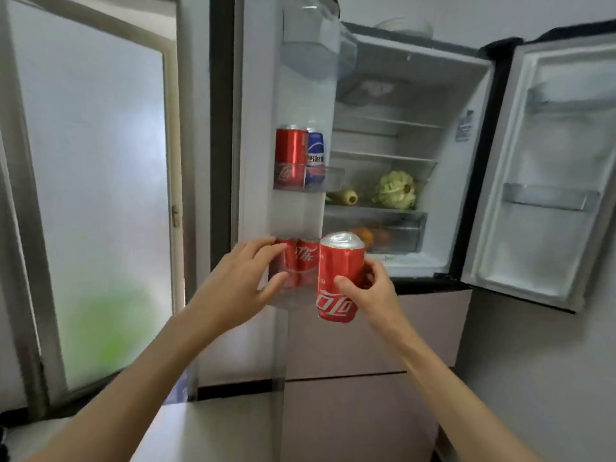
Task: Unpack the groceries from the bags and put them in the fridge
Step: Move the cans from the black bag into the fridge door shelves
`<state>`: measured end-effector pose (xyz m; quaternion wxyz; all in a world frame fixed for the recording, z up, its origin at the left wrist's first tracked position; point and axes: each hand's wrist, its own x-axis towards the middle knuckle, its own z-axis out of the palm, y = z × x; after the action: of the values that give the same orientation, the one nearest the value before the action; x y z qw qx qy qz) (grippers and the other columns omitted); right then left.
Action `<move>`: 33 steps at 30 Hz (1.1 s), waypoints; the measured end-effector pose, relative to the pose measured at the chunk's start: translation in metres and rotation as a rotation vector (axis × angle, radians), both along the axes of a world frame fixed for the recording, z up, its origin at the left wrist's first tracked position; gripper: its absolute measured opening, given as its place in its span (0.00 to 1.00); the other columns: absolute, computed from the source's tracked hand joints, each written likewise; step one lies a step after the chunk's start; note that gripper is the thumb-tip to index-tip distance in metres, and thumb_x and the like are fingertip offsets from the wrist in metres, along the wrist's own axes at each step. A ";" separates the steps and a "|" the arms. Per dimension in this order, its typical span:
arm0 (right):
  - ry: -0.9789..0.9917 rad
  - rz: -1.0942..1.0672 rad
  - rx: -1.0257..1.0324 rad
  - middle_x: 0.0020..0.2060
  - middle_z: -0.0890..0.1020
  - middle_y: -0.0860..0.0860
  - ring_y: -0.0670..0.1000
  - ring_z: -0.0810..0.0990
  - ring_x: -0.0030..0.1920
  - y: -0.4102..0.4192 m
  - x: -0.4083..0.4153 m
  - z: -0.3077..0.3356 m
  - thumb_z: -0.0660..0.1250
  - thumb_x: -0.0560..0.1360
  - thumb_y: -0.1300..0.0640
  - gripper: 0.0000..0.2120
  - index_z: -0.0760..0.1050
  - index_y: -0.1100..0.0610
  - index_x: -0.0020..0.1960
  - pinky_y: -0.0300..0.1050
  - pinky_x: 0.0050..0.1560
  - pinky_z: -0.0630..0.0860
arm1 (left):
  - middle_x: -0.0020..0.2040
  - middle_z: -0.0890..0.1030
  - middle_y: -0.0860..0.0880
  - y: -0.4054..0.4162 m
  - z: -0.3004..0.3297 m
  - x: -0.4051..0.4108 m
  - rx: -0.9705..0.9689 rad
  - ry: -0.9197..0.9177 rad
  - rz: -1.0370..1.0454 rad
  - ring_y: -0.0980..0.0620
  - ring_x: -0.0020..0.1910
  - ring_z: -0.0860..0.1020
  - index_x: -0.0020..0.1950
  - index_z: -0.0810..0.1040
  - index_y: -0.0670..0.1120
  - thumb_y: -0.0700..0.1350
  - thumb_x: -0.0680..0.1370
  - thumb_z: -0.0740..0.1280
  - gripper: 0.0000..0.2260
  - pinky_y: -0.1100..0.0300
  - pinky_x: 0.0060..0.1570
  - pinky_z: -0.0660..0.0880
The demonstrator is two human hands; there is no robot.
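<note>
Our right hand (370, 288) holds a red metal soda can with a silver top (339, 276). The thumb lies across the front of the can and the fingers curl round its far side. The can stands almost upright in the air, just at 3 o'clock from the low clear plastic shelf on the left fridge door (283, 296).

Our left hand (248, 280) is open. Its fingers are spread and loose, and they reach to the front of that low shelf. The fingertips touch the nearest of two more red soda cans (300, 261) that stand side by side in the shelf. We cannot tell if the hand presses on the can or only rests there.

At 12 o'clock from the hands, higher on the same door, a middle clear shelf (328, 180) holds one tall red can (290, 155) and one blue and white can (315, 155), touching each other.

At 2 o'clock the white fridge (466, 181) stands open. On a glass shelf inside lie a pale green round cabbage (395, 190) and a yellow ear of corn (346, 196), apart from each other. In the clear drawer below them (400, 233) we see something orange, too blurry to name.

At 3 o'clock the right fridge door (546, 161) hangs wide open. At 9 o'clock is a frosted glass door with a grey frame (93, 181).
</note>
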<state>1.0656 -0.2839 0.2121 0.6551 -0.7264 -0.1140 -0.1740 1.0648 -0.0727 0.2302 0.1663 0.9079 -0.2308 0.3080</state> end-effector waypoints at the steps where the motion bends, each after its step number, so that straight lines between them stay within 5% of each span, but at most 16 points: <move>1: -0.055 -0.009 -0.021 0.48 0.75 0.42 0.40 0.76 0.47 -0.006 0.016 0.018 0.70 0.72 0.60 0.23 0.64 0.52 0.62 0.30 0.39 0.75 | 0.70 0.67 0.48 -0.003 0.020 0.015 0.030 -0.071 0.016 0.49 0.70 0.65 0.71 0.65 0.49 0.52 0.77 0.62 0.23 0.54 0.67 0.62; 7: -0.335 -0.126 -0.043 0.47 0.73 0.41 0.40 0.75 0.46 -0.031 0.095 0.117 0.72 0.71 0.58 0.27 0.62 0.52 0.64 0.32 0.41 0.71 | 0.70 0.67 0.42 -0.030 0.126 0.087 0.174 -0.436 0.134 0.42 0.71 0.63 0.70 0.66 0.45 0.49 0.76 0.65 0.24 0.42 0.67 0.64; 11: -0.529 -0.203 -0.128 0.54 0.72 0.49 0.48 0.74 0.52 -0.048 0.141 0.171 0.74 0.68 0.57 0.30 0.62 0.52 0.64 0.41 0.52 0.74 | 0.74 0.60 0.42 -0.052 0.177 0.121 0.168 -0.560 0.240 0.43 0.74 0.55 0.73 0.62 0.46 0.48 0.78 0.63 0.25 0.45 0.70 0.55; 17: -0.853 -0.202 -0.227 0.57 0.70 0.50 0.52 0.72 0.57 -0.064 0.192 0.254 0.76 0.66 0.53 0.33 0.63 0.53 0.66 0.53 0.57 0.76 | 0.70 0.65 0.38 -0.070 0.246 0.153 0.184 -0.797 0.373 0.39 0.70 0.63 0.71 0.65 0.42 0.45 0.75 0.67 0.26 0.42 0.67 0.62; 23: -1.133 -0.255 -0.322 0.57 0.72 0.53 0.49 0.68 0.53 -0.060 0.219 0.337 0.74 0.67 0.51 0.31 0.66 0.55 0.66 0.52 0.57 0.72 | 0.63 0.71 0.38 -0.081 0.287 0.171 0.199 -0.853 0.510 0.38 0.61 0.72 0.67 0.69 0.40 0.47 0.72 0.71 0.26 0.44 0.58 0.72; 27: -1.205 -0.214 -0.407 0.57 0.73 0.55 0.51 0.67 0.53 -0.048 0.225 0.378 0.73 0.68 0.52 0.31 0.66 0.56 0.67 0.42 0.55 0.66 | 0.62 0.69 0.39 -0.081 0.293 0.174 0.179 -0.845 0.531 0.39 0.58 0.71 0.67 0.68 0.40 0.48 0.71 0.72 0.27 0.46 0.54 0.74; 33: -1.041 0.058 -0.593 0.57 0.78 0.53 0.52 0.78 0.54 -0.029 0.231 0.422 0.75 0.66 0.54 0.32 0.68 0.53 0.68 0.48 0.59 0.75 | 0.66 0.64 0.43 -0.079 0.300 0.176 0.155 -0.795 0.477 0.45 0.65 0.64 0.69 0.65 0.44 0.50 0.74 0.69 0.27 0.53 0.63 0.67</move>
<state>1.2967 -0.3132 0.6341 0.2870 -0.6940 -0.4833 -0.4499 1.2407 -0.1519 0.5307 -0.0789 0.7569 -0.0839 0.6433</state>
